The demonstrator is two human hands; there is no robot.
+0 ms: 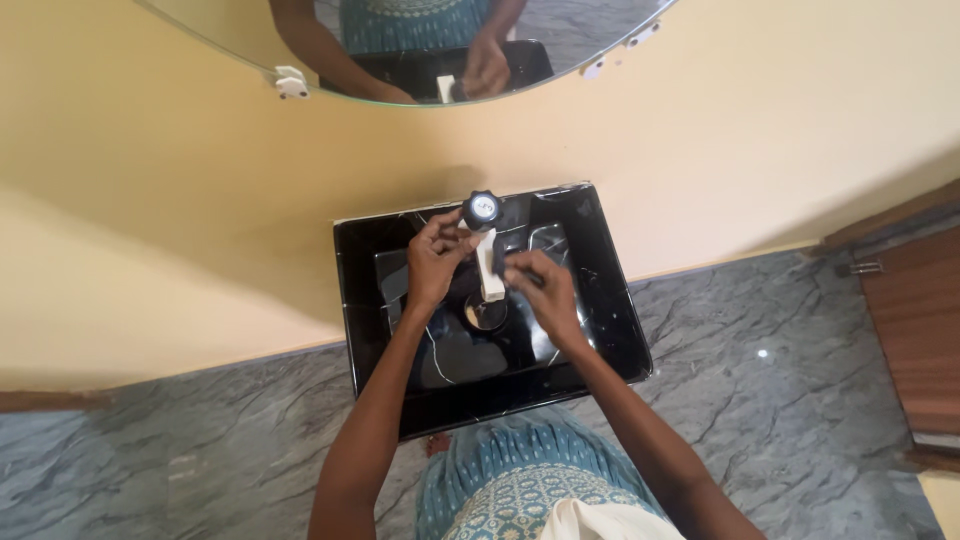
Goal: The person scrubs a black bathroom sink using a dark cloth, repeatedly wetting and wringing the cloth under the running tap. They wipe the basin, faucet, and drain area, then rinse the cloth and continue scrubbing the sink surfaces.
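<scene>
The left hand [435, 262] pinches the white tap [489, 266] just under its black knob [481, 208], while the right hand [543, 292] closes its fingers on a small dark thing against the tap's spout. The tap stands at the back of a black sink [590, 300], above the round drain [485, 312]. A mirror [420, 50] hangs on the yellow wall [780, 130].

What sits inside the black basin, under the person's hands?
Inside the black basin a round metal drain shows below the white tap spout. The left hand and right hand cover parts of the basin floor, so anything beneath them stays hidden.
</scene>
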